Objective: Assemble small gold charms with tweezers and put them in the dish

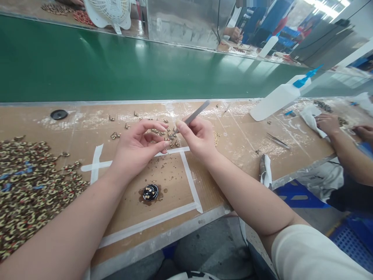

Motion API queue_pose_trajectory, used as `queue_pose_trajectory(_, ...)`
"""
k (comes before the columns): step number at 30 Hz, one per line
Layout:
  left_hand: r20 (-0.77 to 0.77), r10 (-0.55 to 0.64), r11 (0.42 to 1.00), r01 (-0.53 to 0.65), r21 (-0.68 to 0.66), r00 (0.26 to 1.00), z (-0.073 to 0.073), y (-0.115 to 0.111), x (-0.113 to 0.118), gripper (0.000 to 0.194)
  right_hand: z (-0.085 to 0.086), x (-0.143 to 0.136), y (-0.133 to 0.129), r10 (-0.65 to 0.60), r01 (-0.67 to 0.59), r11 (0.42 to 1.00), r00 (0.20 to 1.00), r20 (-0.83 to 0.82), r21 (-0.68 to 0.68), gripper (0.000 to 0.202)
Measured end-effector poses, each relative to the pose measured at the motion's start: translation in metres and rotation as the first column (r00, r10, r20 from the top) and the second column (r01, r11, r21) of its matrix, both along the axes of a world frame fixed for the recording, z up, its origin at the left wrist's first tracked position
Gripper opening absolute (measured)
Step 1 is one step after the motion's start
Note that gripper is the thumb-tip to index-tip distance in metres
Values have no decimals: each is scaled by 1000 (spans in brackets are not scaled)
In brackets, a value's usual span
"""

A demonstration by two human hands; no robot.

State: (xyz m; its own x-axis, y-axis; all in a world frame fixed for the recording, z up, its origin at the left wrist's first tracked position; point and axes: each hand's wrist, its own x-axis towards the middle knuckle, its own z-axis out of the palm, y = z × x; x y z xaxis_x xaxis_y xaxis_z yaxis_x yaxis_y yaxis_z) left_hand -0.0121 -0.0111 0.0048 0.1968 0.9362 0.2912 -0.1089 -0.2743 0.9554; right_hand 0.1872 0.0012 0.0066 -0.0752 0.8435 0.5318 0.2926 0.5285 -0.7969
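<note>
My right hand (199,136) is closed around a pair of grey metal tweezers (196,112), their tips slanting down to the left. Facing it, my left hand (138,146) is curled, with thumb and fingertips close together beside the tweezer tips. What sits in that pinch is too small to make out. Several small brass-coloured metal parts (171,143) lie scattered on the table beneath and behind both hands. In front of them is a small round black dish (150,192) with dark liquid and a few tiny pale pieces, on a wet patch.
A large heap of small metal parts (37,194) covers the left side, near a black lid (59,114). White tape (190,181) frames the dish. To the right are a white bottle (275,101), other tweezers (278,140) and a co-worker's hand (328,123). A green belt (116,70) runs behind.
</note>
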Motion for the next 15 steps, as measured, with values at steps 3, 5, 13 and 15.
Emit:
queue_pose_trajectory(3,-8,1,1000,-1,1,1000,0,0,0,25,-1,-1,0,-10,10,1000,1000,-6,3,55)
queue_pose_trajectory(5,-18,0,1000,0,-14,1000,1,0,0,24,-1,-2,-1,-19,19,1000,999,-38,0,56)
queue_pose_trajectory(13,-37,54,998,-53,29,998,0,2,-2,34,1,16,15,-118,126,990,987,111,-69,43)
queue_pose_trajectory(15,-27,80,996,-79,30,996,1,2,-3,28,-1,22,22,-117,153,975,971,211,-163,40)
